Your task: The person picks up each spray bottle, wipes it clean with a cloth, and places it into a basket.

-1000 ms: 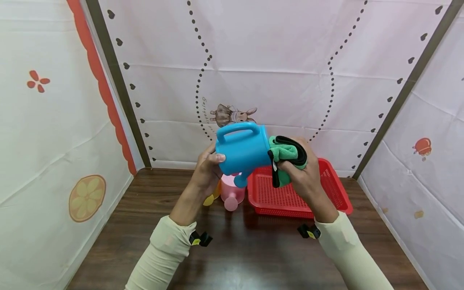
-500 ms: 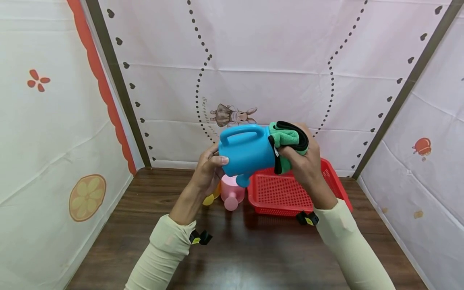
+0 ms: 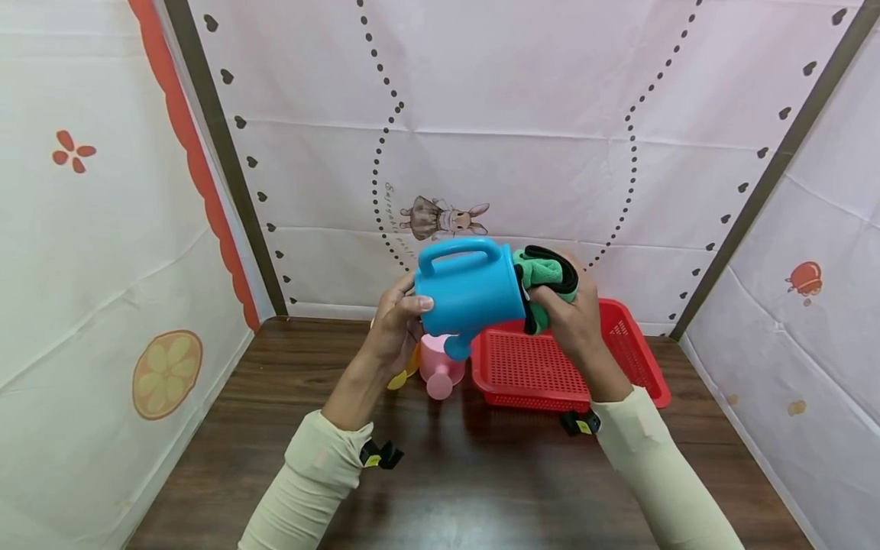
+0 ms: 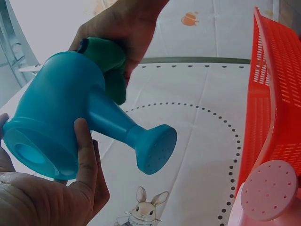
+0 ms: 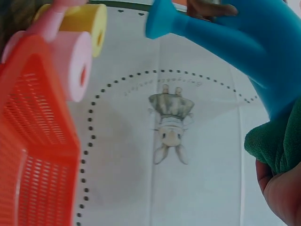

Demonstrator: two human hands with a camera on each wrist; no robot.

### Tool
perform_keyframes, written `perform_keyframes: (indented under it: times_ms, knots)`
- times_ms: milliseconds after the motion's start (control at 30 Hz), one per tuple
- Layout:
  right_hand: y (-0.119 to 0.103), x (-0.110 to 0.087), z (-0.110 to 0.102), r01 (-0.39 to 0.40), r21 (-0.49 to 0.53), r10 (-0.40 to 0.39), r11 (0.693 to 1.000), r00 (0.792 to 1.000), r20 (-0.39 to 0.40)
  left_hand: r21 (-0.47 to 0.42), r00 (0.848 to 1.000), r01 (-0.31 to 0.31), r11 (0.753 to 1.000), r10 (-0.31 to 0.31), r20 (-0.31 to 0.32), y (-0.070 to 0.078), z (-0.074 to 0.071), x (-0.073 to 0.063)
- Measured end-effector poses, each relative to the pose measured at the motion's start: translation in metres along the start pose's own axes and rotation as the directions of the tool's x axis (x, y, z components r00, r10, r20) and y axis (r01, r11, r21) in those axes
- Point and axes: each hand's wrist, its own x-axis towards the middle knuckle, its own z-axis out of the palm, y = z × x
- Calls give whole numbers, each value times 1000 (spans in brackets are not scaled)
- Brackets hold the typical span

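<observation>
1. The step in hand looks like wiping: a small blue plastic watering can is held up in the air on its side, handle uppermost, spout pointing down.
2. The left hand cups the can's base end, thumb laid along the wall and fingers curled round the bottom, as the left wrist view shows.
3. The right hand grips a folded green microfibre cloth with a dark edge, fingers closed round it, and presses it against the can's open top end, just right of the left hand's hold.
4. Below the hands, a red perforated plastic tray lies on the dark wooden table; a pink plastic watering can stands just left of the tray, under the blue spout, with a yellow one partly hidden behind the left wrist.
5. Judging from this, the next move calls for the left hand to hold or turn the can steadily while the cloth rubs over the rim and wall, without loosening the cupped grip.
</observation>
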Motion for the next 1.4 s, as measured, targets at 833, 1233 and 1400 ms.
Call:
perform_keyframes:
  times_ms: [833, 1233, 1400]
  knots:
    - [-19, -23, 3, 175, -5, -175, 985, 984, 39, -91, 993, 88, 992, -95, -76, -7, 7, 1]
    - [-23, -12, 2, 128, 47, -129, 991, 991, 19, -41, 997, 74, 996, -74, 15, -8, 5, 1]
    - [-18, -9, 0, 84, 56, -84, 995, 996, 1, -17, 996, 60, 998, -59, 70, -7, 6, -3]
